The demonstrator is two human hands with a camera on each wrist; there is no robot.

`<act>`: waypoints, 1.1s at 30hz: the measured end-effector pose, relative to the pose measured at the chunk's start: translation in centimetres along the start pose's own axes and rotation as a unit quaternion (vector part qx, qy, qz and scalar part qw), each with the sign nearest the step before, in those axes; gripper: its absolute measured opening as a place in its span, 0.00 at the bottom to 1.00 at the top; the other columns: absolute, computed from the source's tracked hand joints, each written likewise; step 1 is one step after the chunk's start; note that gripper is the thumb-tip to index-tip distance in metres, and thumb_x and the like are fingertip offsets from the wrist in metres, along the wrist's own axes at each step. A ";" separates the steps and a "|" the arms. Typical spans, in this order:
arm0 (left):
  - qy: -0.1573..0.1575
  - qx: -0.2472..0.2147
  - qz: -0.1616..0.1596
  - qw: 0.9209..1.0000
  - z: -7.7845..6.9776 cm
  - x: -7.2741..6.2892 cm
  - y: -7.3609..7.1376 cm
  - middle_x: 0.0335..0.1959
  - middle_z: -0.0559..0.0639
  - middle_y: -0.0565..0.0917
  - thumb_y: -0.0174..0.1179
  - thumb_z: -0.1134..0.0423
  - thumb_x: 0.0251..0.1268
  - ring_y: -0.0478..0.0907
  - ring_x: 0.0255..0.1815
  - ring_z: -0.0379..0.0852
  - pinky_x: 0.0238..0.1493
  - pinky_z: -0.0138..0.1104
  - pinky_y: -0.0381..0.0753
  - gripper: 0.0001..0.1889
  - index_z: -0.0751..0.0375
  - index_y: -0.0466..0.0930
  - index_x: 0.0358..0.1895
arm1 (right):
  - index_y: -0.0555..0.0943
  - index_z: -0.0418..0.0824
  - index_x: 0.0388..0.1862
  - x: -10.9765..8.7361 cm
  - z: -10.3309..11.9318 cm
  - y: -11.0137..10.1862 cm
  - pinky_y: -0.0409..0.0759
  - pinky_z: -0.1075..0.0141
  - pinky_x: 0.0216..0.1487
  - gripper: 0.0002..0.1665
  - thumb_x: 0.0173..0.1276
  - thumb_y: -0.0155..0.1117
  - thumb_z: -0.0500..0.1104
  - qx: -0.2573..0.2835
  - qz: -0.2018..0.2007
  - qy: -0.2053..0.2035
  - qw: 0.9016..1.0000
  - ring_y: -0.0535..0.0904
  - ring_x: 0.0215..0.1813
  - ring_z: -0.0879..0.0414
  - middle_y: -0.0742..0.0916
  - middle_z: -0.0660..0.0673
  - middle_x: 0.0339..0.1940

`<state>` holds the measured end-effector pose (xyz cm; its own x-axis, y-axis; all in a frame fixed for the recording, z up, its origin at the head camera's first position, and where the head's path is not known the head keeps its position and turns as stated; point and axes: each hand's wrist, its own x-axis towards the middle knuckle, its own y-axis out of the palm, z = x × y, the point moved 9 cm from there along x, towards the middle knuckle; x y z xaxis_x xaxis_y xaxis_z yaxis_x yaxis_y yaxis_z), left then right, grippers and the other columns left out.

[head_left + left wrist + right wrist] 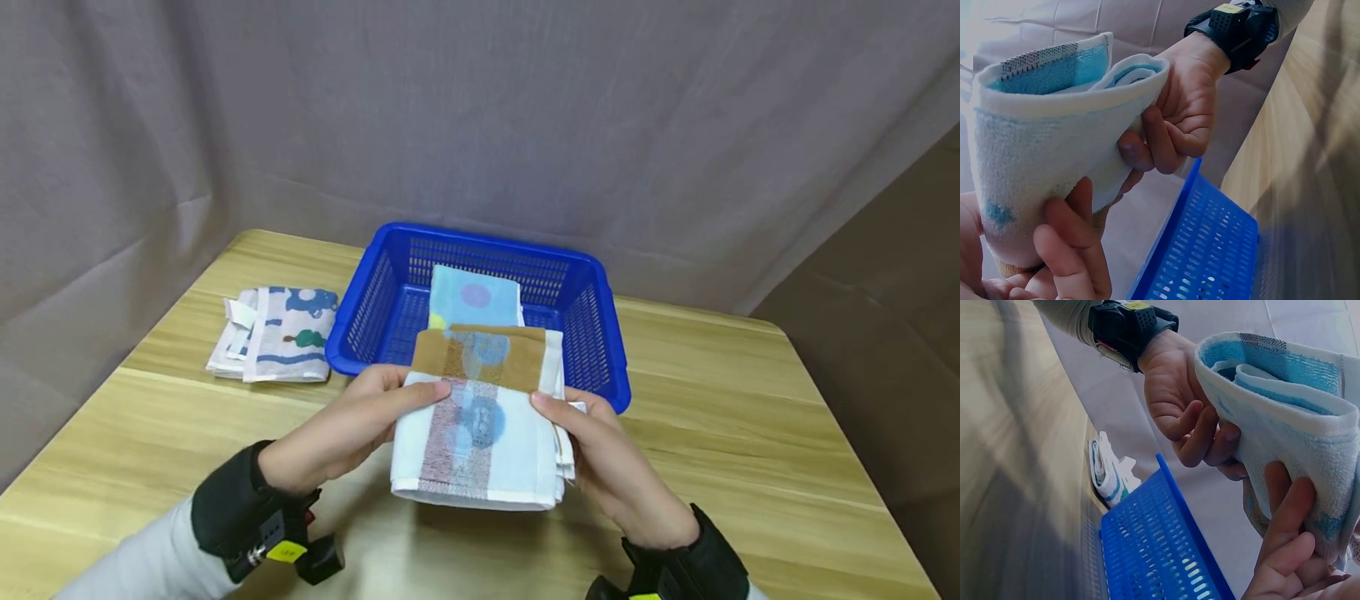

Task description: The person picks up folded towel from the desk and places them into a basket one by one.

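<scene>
Both hands hold a folded towel (480, 442), white with a brown upper band, a reddish-grey stripe and blue circles, above the front of a blue plastic basket (495, 237). My left hand (363, 421) grips its left side, thumb on the front face. On the right side, my right hand (611, 454) pinches it the same way. From below, both wrist views show the fingers against the towel's white, blue-tinted underside (1041, 150) and its rolled layers (1279, 390). Inside the basket lies a light blue folded towel (468, 292) with a purple dot, its lower part hidden behind the held towel.
Left of the basket, close to its wall, a folded white towel (288, 346) with blue and green figures lies on the wooden table (720, 417). A grey cloth (525, 108) hangs behind the table.
</scene>
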<state>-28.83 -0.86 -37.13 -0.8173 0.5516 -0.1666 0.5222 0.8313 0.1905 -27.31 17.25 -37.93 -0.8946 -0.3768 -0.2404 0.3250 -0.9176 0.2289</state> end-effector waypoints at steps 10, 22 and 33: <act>-0.014 -0.012 -0.015 1.000 0.0 1.2 -0.8 0.39 0.50 0.88 0.53 0.57 0.75 0.86 0.38 0.40 0.41 0.32 0.86 0.23 0.79 0.73 0.56 | 0.79 0.42 0.44 1.3 0.7 -0.5 0.85 0.68 0.36 0.11 0.79 0.53 0.47 -0.002 -0.004 -0.012 1.000 0.87 0.36 0.62 0.90 0.51 0.35; -0.021 0.020 -0.024 0.999 -2.0 3.2 -2.1 0.40 0.51 0.87 0.51 0.55 0.77 0.87 0.37 0.42 0.39 0.33 0.86 0.22 0.74 0.74 0.59 | 0.81 0.41 0.44 3.5 2.7 -1.1 0.84 0.71 0.36 0.11 0.78 0.54 0.45 0.010 -0.018 -0.035 0.999 0.87 0.37 0.62 0.90 0.50 0.36; -0.002 0.051 -0.023 0.998 -3.5 5.2 -2.6 0.41 0.50 0.86 0.50 0.54 0.78 0.85 0.38 0.41 0.40 0.31 0.85 0.22 0.72 0.75 0.58 | 0.82 0.43 0.42 5.2 3.8 -2.2 0.84 0.71 0.36 0.12 0.78 0.54 0.47 0.021 -0.034 -0.031 0.999 0.86 0.37 0.63 0.90 0.51 0.35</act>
<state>-35.31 -0.38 -35.12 -0.8402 0.5127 -0.1769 0.5061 0.8584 0.0838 -33.81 17.85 -36.12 -0.9321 -0.3031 -0.1982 0.2498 -0.9343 0.2541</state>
